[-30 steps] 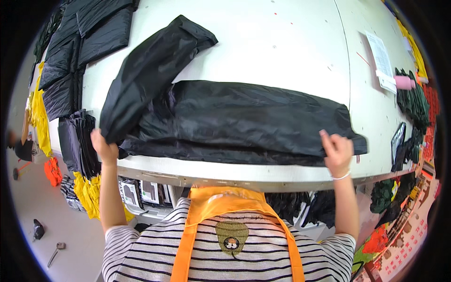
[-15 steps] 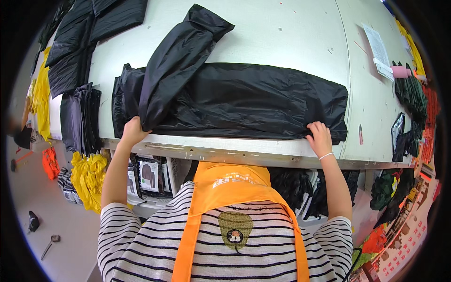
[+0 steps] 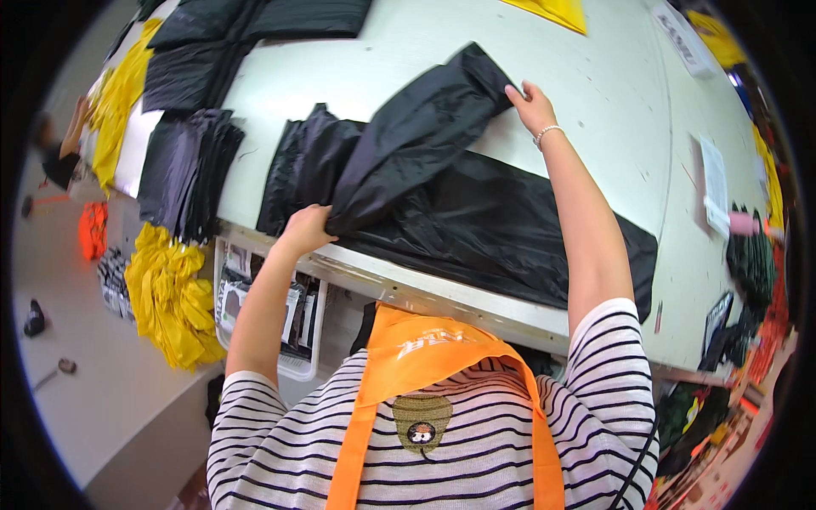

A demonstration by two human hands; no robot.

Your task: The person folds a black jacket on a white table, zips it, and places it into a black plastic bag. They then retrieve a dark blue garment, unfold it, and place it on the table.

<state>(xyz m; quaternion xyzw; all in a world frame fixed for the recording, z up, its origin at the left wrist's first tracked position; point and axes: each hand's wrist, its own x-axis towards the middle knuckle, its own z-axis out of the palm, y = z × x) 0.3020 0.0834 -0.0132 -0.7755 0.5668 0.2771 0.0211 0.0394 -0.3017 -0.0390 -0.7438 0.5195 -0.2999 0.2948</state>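
A shiny black garment [image 3: 501,217] lies folded into a long strip on the white table in front of me. From its left part a sleeve-like length [image 3: 416,119] runs diagonally up and to the right, across the strip. My left hand [image 3: 308,229] pinches the fabric at the near edge, where that length folds over. Out at the far end of the sleeve, my right hand [image 3: 534,109] grips the corner between thumb and fingers, with part of the fingertips hidden by the cloth.
A stack of folded black pieces [image 3: 187,174] hangs over the table's left edge, with black padded items [image 3: 191,72] behind. Yellow fabric [image 3: 174,297] lies heaped below. Under the table stands a white bin [image 3: 319,331]. Papers [image 3: 714,183] lie at the right. Another person's arm [image 3: 78,123] shows far left.
My right hand has left the near edge of the strip and reached up to the sleeve's far end. My left hand keeps its hold at the fold. The view has turned.
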